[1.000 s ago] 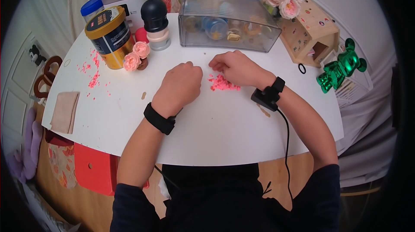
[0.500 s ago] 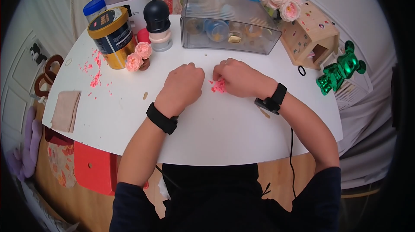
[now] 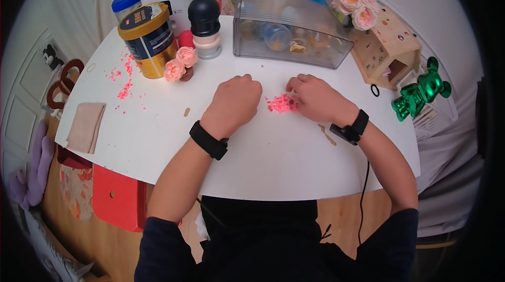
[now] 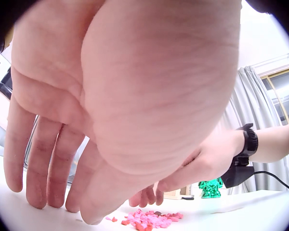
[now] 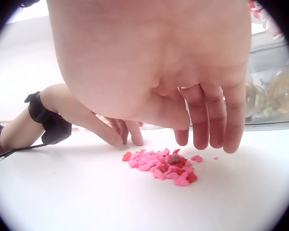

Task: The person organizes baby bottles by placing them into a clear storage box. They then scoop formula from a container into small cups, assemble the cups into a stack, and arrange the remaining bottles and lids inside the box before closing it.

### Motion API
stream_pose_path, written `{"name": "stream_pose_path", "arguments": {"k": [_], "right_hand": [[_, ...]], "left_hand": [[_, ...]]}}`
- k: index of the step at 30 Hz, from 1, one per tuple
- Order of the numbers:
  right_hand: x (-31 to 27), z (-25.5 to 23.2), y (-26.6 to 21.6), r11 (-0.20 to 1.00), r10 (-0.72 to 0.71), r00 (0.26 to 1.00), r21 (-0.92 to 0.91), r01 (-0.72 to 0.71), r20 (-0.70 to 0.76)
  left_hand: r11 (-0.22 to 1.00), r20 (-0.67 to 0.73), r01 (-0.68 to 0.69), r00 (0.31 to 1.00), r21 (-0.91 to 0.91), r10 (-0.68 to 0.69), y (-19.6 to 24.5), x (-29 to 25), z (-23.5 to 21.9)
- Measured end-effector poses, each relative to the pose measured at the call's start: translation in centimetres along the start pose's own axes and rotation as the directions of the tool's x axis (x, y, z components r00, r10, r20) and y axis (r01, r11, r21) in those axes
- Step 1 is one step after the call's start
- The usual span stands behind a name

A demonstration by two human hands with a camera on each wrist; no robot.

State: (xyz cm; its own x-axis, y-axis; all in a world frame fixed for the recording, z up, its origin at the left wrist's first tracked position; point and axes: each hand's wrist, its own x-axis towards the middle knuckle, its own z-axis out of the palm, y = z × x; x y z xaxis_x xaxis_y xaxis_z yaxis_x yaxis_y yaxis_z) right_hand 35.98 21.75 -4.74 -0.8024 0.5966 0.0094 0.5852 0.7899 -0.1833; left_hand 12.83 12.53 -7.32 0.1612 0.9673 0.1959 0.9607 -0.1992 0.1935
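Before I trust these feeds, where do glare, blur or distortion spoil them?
Head view: fisheye bending, black corners, glints on the green figure; left wrist view: white glare around the curtain; right wrist view: pale, washed-out background, clear box soft, pink pieces clearer.

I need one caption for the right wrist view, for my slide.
Right hand, fingers pointing down, beside pink and red bits on a white table, left hand farther back.

Your left hand (image 3: 233, 104) and right hand (image 3: 323, 102) flank a small pink pile (image 3: 281, 104) on the white tabletop (image 3: 252, 163), the right one nearer it. Beyond them sits a see-through grey box (image 3: 290, 32); a shiny green figure (image 3: 421, 91) is off to your right.
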Motion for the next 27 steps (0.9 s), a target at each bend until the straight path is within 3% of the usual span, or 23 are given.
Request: {"name": "stream_pose_path", "arguments": {"k": [5, 8, 14, 17, 21, 26, 27], "right_hand": [[-0.9, -0.4, 0.9, 0.975, 0.14, 0.982, 0.155, -0.158, 0.124], [-1.2, 0.5, 0.5, 0.977, 0.04, 0.998, 0.205, -0.051, 0.058], [-1.9, 0.1, 1.0, 0.999, 0.047, 0.998, 0.014, -0.047, -0.052], [-2.2, 0.0, 2.2, 0.995, 0.095, 0.995, -0.043, -0.093, 0.039], [-2.8, 0.6, 1.7, 0.999, 0.034, 0.999, 0.004, -0.034, 0.012], [-3.5, 1.0, 1.8, 0.998, -0.058, 0.991, 0.026, 0.061, -0.118], [-3.8, 0.9, 2.1, 0.999, -0.026, 0.992, -0.034, 0.022, -0.124]], "left_hand": [[0.999, 0.051, -0.013, 0.999, -0.042, 0.015, 0.6, 0.3, 0.0], [0.996, 0.083, -0.031, 0.996, -0.087, 0.039, 0.7, 0.9, 0.5], [0.989, 0.128, -0.086, 0.987, -0.12, 0.102, 1.6, 2.0, 0.3], [0.99, 0.166, -0.105, 0.979, -0.096, 0.12, 2.1, 2.8, -0.1], [0.992, 0.215, -0.11, 0.969, -0.064, 0.121, 2.9, 3.6, -0.3], [0.994, 0.284, 0.001, 0.958, -0.107, 0.03, 4.3, 3.8, -1.9], [0.992, 0.286, 0.014, 0.958, -0.129, 0.023, 4.6, 3.8, -2.2]]}}
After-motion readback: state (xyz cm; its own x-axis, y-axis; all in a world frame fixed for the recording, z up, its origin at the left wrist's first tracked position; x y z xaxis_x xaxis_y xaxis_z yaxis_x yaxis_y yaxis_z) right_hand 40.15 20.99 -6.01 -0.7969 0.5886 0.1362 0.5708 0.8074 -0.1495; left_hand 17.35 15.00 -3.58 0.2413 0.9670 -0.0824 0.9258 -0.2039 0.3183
